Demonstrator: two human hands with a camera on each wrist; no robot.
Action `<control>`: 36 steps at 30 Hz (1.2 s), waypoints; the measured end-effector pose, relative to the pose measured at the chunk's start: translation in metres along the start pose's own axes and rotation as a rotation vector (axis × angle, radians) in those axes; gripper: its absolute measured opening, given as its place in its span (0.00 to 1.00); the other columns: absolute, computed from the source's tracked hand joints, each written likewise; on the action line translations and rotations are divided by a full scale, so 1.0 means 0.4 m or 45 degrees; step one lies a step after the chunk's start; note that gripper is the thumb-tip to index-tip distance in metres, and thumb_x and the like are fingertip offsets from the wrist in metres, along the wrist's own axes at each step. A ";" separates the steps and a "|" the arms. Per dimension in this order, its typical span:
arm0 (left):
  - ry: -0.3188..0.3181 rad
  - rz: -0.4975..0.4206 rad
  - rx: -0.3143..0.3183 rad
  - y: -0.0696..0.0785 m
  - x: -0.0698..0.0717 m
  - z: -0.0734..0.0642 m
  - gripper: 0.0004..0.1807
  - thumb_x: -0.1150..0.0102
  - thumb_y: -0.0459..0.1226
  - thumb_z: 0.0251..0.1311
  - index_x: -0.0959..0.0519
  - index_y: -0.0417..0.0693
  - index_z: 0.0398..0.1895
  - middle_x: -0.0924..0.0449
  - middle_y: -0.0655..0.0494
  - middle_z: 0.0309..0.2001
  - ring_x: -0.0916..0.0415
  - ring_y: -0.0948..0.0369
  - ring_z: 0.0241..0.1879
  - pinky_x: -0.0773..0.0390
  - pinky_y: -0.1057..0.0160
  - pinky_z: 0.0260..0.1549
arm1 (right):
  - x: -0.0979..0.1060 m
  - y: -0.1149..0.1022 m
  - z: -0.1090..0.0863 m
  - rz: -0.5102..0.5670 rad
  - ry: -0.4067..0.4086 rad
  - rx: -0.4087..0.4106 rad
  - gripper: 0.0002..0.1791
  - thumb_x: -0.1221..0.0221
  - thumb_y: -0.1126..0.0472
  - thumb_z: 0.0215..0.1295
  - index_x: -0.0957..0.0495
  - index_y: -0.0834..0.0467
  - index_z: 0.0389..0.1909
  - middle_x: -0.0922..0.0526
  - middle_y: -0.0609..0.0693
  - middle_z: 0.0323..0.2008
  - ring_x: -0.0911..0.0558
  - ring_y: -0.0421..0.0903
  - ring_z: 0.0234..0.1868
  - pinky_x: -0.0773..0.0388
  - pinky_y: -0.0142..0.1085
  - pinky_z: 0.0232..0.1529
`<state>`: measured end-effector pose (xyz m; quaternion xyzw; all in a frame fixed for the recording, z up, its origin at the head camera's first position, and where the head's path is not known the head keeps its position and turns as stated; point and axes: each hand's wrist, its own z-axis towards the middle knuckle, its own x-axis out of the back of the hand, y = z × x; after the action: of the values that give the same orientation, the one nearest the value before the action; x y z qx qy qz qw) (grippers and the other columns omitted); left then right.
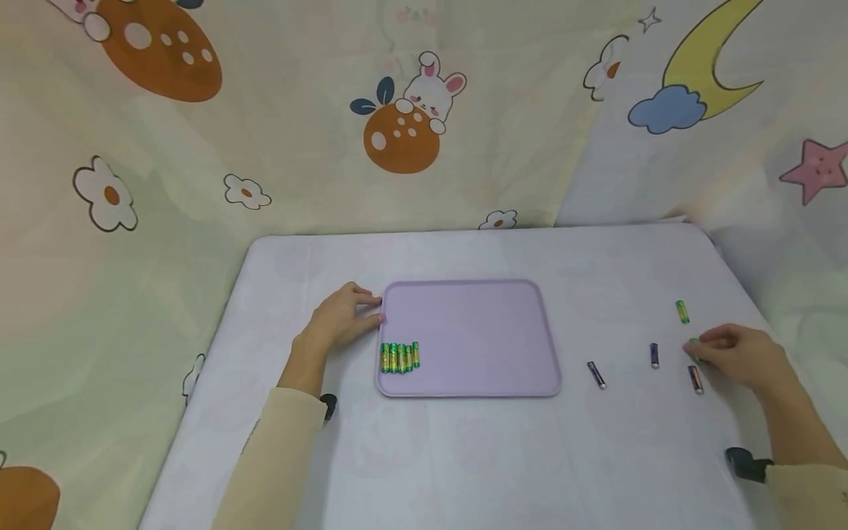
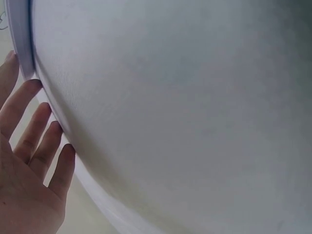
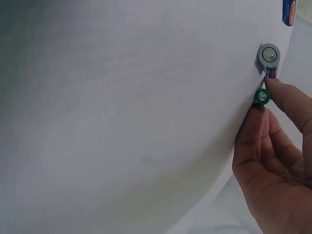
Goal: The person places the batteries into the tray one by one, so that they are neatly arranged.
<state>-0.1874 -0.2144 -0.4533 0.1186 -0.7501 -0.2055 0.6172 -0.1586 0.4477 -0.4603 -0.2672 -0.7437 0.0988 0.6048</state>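
Note:
My left hand [image 1: 338, 316] rests at the left edge of a lilac tray [image 1: 470, 346], its fairly straight fingertips touching the rim. In the left wrist view those fingers [image 2: 48, 146] are spread beside the tray's side. Several green batteries [image 1: 400, 358] stand side by side in a row at the tray's left. Over on the right of the table, my right hand [image 1: 745, 357] pinches a green battery [image 3: 262, 96] between thumb and fingers, close to the tabletop. Another green battery [image 1: 682, 311] lies just beyond that hand, and a dark battery [image 1: 695, 380] just in front of it.
Two more dark batteries lie between tray and right hand: one dark battery [image 1: 654, 355] nearer the hand, the other dark battery [image 1: 596, 375] nearer the tray. A white cloth covers the table [image 1: 464, 464]. Patterned fabric [image 1: 298, 110] hangs behind it.

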 end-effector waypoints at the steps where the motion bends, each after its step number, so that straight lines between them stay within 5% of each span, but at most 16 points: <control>1: -0.001 0.002 -0.007 -0.001 -0.001 0.000 0.29 0.35 0.55 0.66 0.20 0.54 0.66 0.27 0.51 0.66 0.30 0.46 0.67 0.30 0.41 0.66 | 0.000 0.001 -0.001 -0.019 0.001 0.012 0.37 0.35 0.39 0.67 0.26 0.71 0.52 0.16 0.63 0.37 0.21 0.62 0.42 0.27 0.45 0.32; 5: -0.001 0.011 -0.020 -0.003 -0.005 0.002 0.29 0.35 0.55 0.66 0.20 0.55 0.66 0.27 0.51 0.66 0.30 0.47 0.68 0.30 0.41 0.66 | 0.001 -0.004 -0.008 -0.044 -0.005 0.049 0.32 0.36 0.44 0.69 0.24 0.72 0.51 0.15 0.64 0.37 0.21 0.64 0.43 0.26 0.50 0.34; 8: -0.004 0.015 -0.024 0.000 -0.004 0.003 0.29 0.36 0.55 0.66 0.20 0.55 0.67 0.27 0.50 0.66 0.30 0.46 0.68 0.30 0.40 0.66 | 0.001 -0.022 -0.014 -0.026 -0.008 0.095 0.31 0.36 0.44 0.70 0.23 0.71 0.52 0.15 0.65 0.40 0.21 0.61 0.42 0.25 0.45 0.32; 12: -0.008 0.023 -0.029 0.004 0.001 0.002 0.29 0.36 0.55 0.67 0.20 0.55 0.67 0.27 0.50 0.66 0.30 0.45 0.67 0.30 0.40 0.66 | -0.002 -0.070 -0.020 0.032 -0.006 0.192 0.30 0.37 0.42 0.71 0.21 0.66 0.54 0.15 0.61 0.44 0.22 0.42 0.39 0.26 0.31 0.30; 17: -0.008 0.024 -0.025 0.004 0.005 -0.003 0.28 0.36 0.54 0.67 0.20 0.55 0.66 0.27 0.50 0.66 0.30 0.46 0.67 0.30 0.40 0.66 | -0.013 -0.155 -0.026 0.185 -0.055 0.343 0.25 0.37 0.45 0.72 0.21 0.62 0.55 0.13 0.50 0.44 0.21 0.27 0.36 0.27 0.25 0.34; 21: 0.005 0.012 -0.027 0.005 0.007 -0.005 0.28 0.35 0.54 0.66 0.20 0.54 0.66 0.27 0.50 0.66 0.30 0.46 0.67 0.29 0.40 0.65 | -0.036 -0.230 -0.027 0.293 -0.102 0.398 0.25 0.37 0.46 0.72 0.22 0.61 0.56 0.12 0.46 0.44 0.15 0.31 0.39 0.25 0.24 0.38; 36: -0.003 -0.004 0.004 0.002 0.002 -0.002 0.28 0.35 0.54 0.67 0.20 0.54 0.66 0.28 0.50 0.67 0.31 0.46 0.69 0.31 0.40 0.67 | -0.154 -0.501 -0.018 0.526 -0.299 0.599 0.20 0.38 0.51 0.74 0.21 0.62 0.56 0.15 0.62 0.49 0.13 0.43 0.44 0.18 0.30 0.48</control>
<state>-0.1867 -0.2143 -0.4523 0.1204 -0.7510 -0.2057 0.6158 -0.1996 0.2465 -0.4165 -0.2523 -0.6952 0.4183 0.5274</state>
